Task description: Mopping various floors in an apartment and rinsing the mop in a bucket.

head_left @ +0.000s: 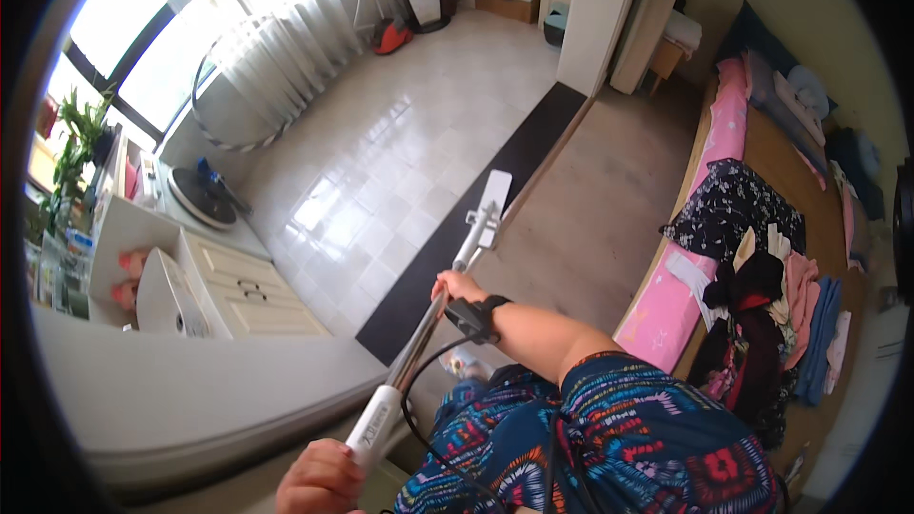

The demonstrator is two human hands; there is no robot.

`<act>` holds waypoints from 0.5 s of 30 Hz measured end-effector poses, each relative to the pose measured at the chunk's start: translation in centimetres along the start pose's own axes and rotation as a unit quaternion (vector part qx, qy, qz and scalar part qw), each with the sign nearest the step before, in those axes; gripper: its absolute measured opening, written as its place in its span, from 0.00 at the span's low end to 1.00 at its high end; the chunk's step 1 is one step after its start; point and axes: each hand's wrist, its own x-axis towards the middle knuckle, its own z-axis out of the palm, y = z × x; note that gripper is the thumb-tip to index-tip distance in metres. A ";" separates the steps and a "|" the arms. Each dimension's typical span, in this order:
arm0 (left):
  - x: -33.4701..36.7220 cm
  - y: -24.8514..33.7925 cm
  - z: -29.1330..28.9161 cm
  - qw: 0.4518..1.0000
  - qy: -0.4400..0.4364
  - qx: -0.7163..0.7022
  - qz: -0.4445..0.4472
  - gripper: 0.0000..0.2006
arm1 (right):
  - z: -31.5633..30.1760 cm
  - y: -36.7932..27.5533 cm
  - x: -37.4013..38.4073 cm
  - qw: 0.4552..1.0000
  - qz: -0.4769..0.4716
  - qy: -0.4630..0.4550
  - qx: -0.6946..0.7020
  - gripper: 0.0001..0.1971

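Note:
A flat mop (408,352) slants from the lower left toward the middle of the view. My left hand (324,478) is wrapped round the top end of its white handle grip. Farther down the pole, my right hand (457,285) is closed round the shaft, with a dark band and device on that wrist. The mop's white rectangular head (495,198) lies over the dark threshold strip (428,278), near its edge with the brownish floor (595,186). A black cable hangs from the wrist device toward my patterned clothing.
Pale shiny tiles (362,171) stretch beyond the strip, to a curtain (295,57) and windows. On the right stands a bed with a pink edge (657,328) and piled clothes (752,295). A cream cabinet (243,286) and a white wall edge (228,390) are at the left.

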 end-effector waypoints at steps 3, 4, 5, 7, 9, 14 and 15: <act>2.8 -3.9 -2.8 0.992 0.090 -0.054 0.072 0.09 | 2.2 -2.5 1.9 0.994 0.059 0.026 0.087 0.08; 3.5 -4.5 -3.7 0.987 0.133 -0.082 0.042 0.10 | 2.9 -3.6 2.3 0.995 0.079 0.025 0.059 0.07; 4.6 -5.6 -5.1 0.980 0.127 -0.127 0.083 0.11 | 3.2 -3.0 4.1 0.991 0.070 0.074 0.088 0.12; 4.8 -6.2 -11.1 0.952 0.034 -0.304 -0.019 0.11 | 4.1 -4.8 4.9 0.983 0.073 0.109 0.131 0.11; 7.3 -7.0 -12.1 0.946 -0.003 -0.324 -0.016 0.11 | 4.5 -5.9 6.8 0.973 0.077 0.142 0.162 0.11; 14.6 -10.3 -6.9 0.946 -0.075 -0.316 -0.001 0.11 | 1.1 -11.0 11.0 0.976 0.044 0.121 0.175 0.05; 15.9 -11.5 -5.6 0.943 -0.083 -0.323 -0.004 0.11 | 0.2 -12.1 12.3 0.961 0.008 0.096 0.258 0.06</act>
